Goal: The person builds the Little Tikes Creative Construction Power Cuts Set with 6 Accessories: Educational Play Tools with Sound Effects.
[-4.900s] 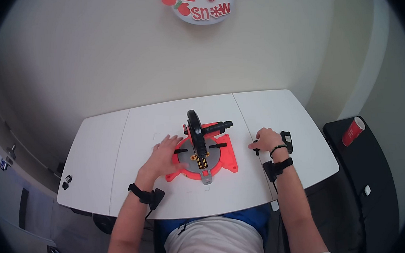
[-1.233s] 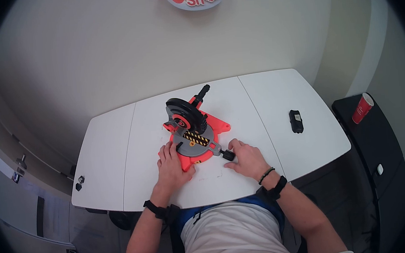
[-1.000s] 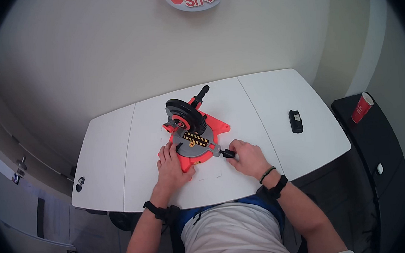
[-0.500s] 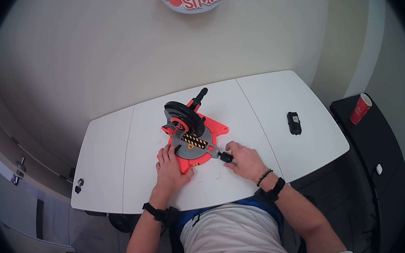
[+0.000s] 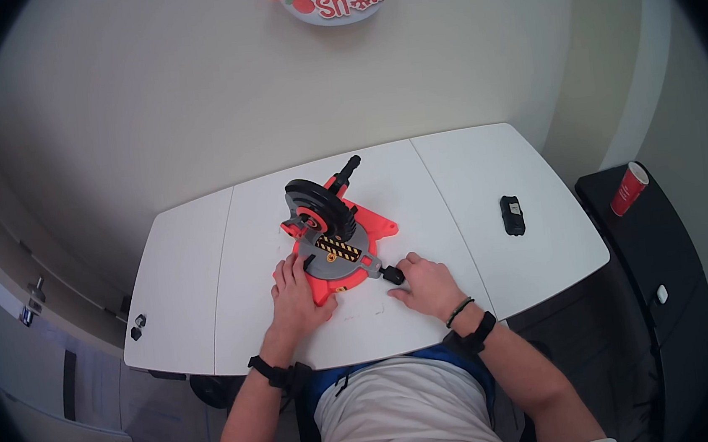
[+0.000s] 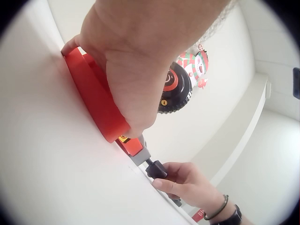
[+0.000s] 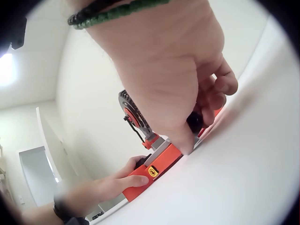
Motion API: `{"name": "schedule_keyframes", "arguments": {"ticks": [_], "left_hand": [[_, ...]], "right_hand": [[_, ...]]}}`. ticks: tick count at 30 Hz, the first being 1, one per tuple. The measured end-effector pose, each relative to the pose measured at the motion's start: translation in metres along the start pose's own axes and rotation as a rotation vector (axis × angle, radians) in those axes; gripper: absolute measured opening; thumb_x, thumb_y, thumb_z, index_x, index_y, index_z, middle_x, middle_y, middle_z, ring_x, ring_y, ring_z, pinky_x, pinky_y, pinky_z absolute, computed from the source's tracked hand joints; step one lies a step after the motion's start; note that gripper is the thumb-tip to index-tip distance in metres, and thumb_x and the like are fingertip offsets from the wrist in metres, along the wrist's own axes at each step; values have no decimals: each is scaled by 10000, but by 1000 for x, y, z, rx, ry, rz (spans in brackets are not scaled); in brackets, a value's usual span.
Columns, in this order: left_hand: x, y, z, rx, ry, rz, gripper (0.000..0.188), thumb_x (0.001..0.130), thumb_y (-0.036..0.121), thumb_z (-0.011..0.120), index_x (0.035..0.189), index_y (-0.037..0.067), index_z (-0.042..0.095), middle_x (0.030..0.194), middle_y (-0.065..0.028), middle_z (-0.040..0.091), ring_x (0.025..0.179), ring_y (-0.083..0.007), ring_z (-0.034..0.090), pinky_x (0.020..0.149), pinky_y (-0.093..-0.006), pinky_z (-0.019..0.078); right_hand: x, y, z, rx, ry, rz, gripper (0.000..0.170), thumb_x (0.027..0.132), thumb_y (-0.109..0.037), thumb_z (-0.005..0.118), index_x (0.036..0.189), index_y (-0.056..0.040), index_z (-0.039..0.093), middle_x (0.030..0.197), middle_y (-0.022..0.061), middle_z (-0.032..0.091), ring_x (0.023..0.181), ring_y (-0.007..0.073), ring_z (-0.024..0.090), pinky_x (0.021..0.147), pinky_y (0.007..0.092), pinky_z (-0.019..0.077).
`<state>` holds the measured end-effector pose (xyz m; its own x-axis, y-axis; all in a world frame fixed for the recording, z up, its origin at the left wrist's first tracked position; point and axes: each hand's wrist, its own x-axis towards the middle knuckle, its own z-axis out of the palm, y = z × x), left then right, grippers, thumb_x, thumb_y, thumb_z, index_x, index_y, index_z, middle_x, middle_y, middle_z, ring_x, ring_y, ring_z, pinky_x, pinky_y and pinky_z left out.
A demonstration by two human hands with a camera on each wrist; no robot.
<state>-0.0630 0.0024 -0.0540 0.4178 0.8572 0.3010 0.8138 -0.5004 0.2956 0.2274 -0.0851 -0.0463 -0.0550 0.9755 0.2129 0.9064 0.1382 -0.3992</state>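
Note:
An orange, grey and black toy miter saw stands at an angle on the white table, its round black blade raised over the turntable. My left hand grips the near left corner of the orange base, fingers over the top and thumb along the front edge. A black knob on a threaded shaft sticks out from the grey front arm. Thumb and fingers of my right hand pinch this knob, low over the table; in the right wrist view the hand hides much of it.
On the right part of the white table lies a black device with a pale label. Small dark pieces lie near the left edge. A red cup stands on a black side surface at the right.
Since the earliest frame the saw has been turned, and the black knob now sits at its front arm. Over the last second my right fingers shift around the knob; my left hand keeps its grip.

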Motion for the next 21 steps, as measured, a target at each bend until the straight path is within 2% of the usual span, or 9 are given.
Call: {"name": "schedule_keyframes", "arguments": {"ticks": [5,7,11,13,16,21], "left_hand": [[-2,-4,4,10,21,15,1035,789,416,830,1582,-23,329,1635,-283,353,1532,-510,333,1131,-705,414],[-2,-4,4,1,18,14,1040,791,415,831,1584,-28,325,1638,-283,349,1532,-512,331,1136,-706,410],[-2,-2,1,-10,16,11,1040,792,414,832,1585,-27,325,1641,-282,347,1536,-509,329,1143,-706,405],[-1,2,-2,-4,-15,-10,1027,807,396,837,1590,-16,314,1647,-285,342,1556,-502,298,1159,-689,399],[-2,3,-2,7,-16,-21,1029,804,392,840,1590,-16,317,1645,-283,346,1555,-498,303,1165,-686,396],[-1,3,-3,-11,-21,-15,1029,803,386,841,1592,-15,318,1643,-283,350,1552,-499,310,1178,-682,386]], "right_hand": [[1,-6,-9,65,64,16,369,935,-248,819,1205,-52,663,1133,172,715,1014,385,743,822,513,610],[3,-6,-12,145,-26,91,438,931,-245,822,1285,-68,635,1178,169,726,1024,388,747,822,516,606],[2,-6,-11,128,-32,99,384,942,-254,808,1256,-73,680,1155,152,715,1031,377,737,824,517,603],[0,-6,-8,99,67,61,319,953,-271,794,1187,-65,727,1126,138,691,1055,364,717,842,510,607],[1,-3,3,79,55,48,336,937,-321,813,1156,-73,755,1103,116,677,1008,360,721,827,506,604],[-3,-4,-2,68,50,11,337,915,-281,845,1164,-76,749,1092,116,681,998,365,723,849,499,606]]}}
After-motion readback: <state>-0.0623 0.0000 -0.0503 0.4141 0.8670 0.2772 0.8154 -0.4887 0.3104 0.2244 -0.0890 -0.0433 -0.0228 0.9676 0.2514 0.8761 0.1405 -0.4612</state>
